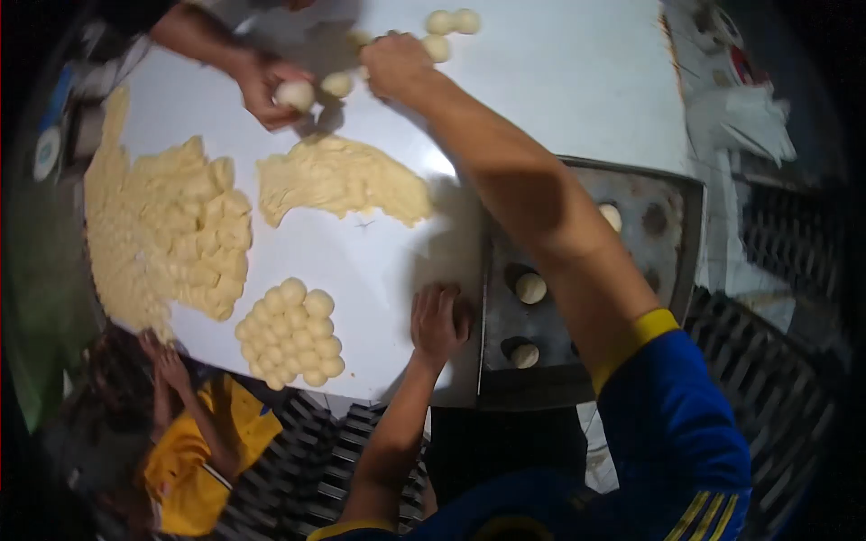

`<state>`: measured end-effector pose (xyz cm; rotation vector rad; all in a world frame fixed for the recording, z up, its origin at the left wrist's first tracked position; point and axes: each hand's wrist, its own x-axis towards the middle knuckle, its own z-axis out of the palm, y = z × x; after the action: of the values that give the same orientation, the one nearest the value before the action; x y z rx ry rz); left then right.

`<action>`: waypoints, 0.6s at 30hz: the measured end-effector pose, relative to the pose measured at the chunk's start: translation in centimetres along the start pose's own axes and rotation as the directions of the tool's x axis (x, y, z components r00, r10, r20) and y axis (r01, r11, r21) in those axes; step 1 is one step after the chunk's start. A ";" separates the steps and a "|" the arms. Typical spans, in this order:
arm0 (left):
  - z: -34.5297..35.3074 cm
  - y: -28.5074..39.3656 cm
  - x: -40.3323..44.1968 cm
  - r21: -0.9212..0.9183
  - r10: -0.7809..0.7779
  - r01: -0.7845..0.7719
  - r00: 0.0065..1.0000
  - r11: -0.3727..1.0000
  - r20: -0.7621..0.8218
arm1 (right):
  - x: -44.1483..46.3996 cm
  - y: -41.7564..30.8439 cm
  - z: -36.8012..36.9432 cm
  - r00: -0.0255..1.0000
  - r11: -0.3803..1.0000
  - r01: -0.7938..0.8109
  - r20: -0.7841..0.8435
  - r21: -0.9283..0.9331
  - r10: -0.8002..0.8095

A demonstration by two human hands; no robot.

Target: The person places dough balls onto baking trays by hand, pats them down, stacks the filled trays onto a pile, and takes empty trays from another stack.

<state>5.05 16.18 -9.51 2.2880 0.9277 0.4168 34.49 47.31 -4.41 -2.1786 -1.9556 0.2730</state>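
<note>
My right hand [394, 65] reaches across to the far side of the table, its fingers curled down on a dough ball [359, 38] that shows at their edge. Right beside it are another dough ball [336, 85] and, on its other side, several more dough balls [437, 48]. My left hand [439, 322] rests on the white tabletop near the tray's left edge, fingers down, thumb apart, with nothing in it. Under my right arm lies a dark metal tray [586, 176] holding several spaced dough balls [531, 288], partly hidden by the arm.
Across the table, a co-worker's hand [266, 90] holds a dough ball [295, 95]. A flat dough strip [343, 180], a large cut dough mass [180, 234] and a cluster of dough balls [290, 335] lie on the table [577, 81]. A person in yellow [212, 451] is at the lower left.
</note>
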 end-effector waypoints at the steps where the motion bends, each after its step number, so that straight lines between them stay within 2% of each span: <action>1: 0.6 -0.4 -0.5 0.078 0.043 -0.038 0.997 0.996 -0.065 | -0.6 0.6 -0.2 0.999 0.995 -0.018 -0.024 0.096 0.021; 2: 1.5 -1.1 -1.4 0.141 0.094 -0.077 0.988 0.987 -0.119 | -2.1 1.3 -0.9 0.998 0.981 -0.011 -0.062 0.191 0.023; 3: 2.0 -1.6 -1.9 0.113 0.086 -0.072 0.989 0.991 -0.122 | -5.2 1.4 -2.0 0.966 0.844 0.045 -0.240 0.534 0.100; 4: 2.5 -2.0 -2.3 0.085 0.078 -0.067 0.989 0.994 -0.125 | -8.1 1.8 -2.9 0.947 0.741 0.010 -0.245 0.672 0.209; 5: 2.4 -1.8 -2.0 0.109 0.083 -0.070 0.990 0.992 -0.114 | -12.0 2.2 -4.0 0.913 0.633 0.103 -0.325 0.767 0.245; 6: 1.6 -0.9 -1.2 0.025 0.045 -0.044 0.997 0.999 -0.064 | -16.4 2.7 -6.4 0.935 0.554 0.018 -0.211 0.832 0.286; 7: 1.5 -0.7 -1.0 0.032 0.009 -0.008 0.999 0.999 -0.031 | -21.7 3.0 -8.2 0.925 0.336 0.024 -0.148 0.941 0.350; 8: 1.3 -0.8 -1.0 0.056 0.064 -0.063 0.998 0.996 -0.028 | -26.7 3.8 -10.0 0.913 0.457 -0.009 -0.179 0.890 0.367; 9: 1.3 -0.8 -0.8 0.066 0.088 -0.085 0.996 0.994 -0.033 | -32.1 5.0 -9.9 0.895 0.052 -0.014 -0.011 0.999 0.446; 11: 0.9 0.4 -0.1 0.079 0.106 -0.103 0.994 0.992 -0.032 | -41.4 8.1 -10.3 0.683 0.142 -0.213 0.043 0.967 0.729; 13: 0.2 1.7 0.4 0.072 -0.047 0.041 0.995 0.997 0.087 | -47.4 11.7 -11.2 0.464 0.238 -0.497 0.024 0.835 0.885; 14: 0.2 1.5 0.4 0.078 -0.046 0.038 0.994 0.996 0.103 | -49.5 13.8 -10.5 0.442 0.349 -0.560 -0.085 0.752 0.893; 16: 0.6 1.2 0.4 0.122 0.050 -0.055 0.998 0.991 0.044 | -50.7 16.9 -9.1 0.464 0.499 -0.549 -0.253 0.670 0.849; 18: 0.5 2.2 0.7 0.125 0.059 -0.064 0.997 0.990 0.043 | -51.4 19.7 -6.0 0.614 0.669 -0.627 -0.275 0.399 0.740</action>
<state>6.90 15.27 -8.42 2.4358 0.8886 0.3463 49.51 -6.03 -3.77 -2.4410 -0.7215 0.1390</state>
